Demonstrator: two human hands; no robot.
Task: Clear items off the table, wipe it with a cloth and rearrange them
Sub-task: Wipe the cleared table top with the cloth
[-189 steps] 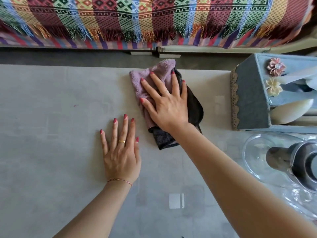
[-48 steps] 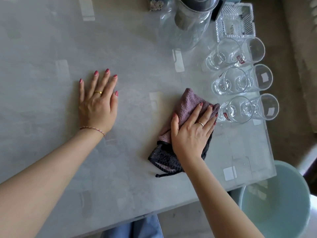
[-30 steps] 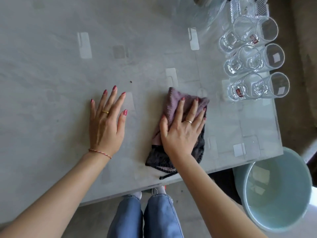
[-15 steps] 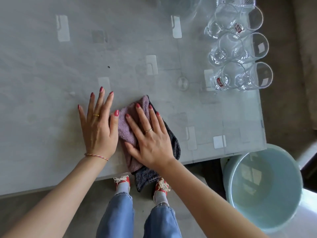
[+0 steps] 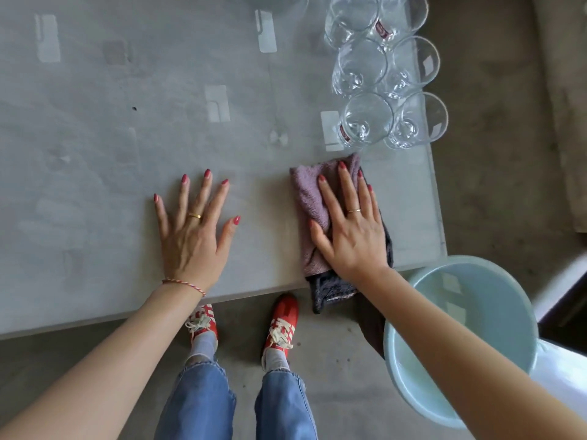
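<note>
Right hand [image 5: 349, 236], fingers straight, presses a purple cloth [image 5: 309, 198] on the grey counter [image 5: 95, 138]; left hand [image 5: 193, 236] rests flat, fingers spread.

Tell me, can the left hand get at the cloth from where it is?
Probably yes. The left hand lies flat on the table beside the cloth, bare tabletop between them; only the right hand presses on it.

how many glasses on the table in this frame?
6, in two columns of three by the table's right edge: top pair cut off by the frame, middle pair, near pair just beyond the cloth. More may sit out of frame.
</note>
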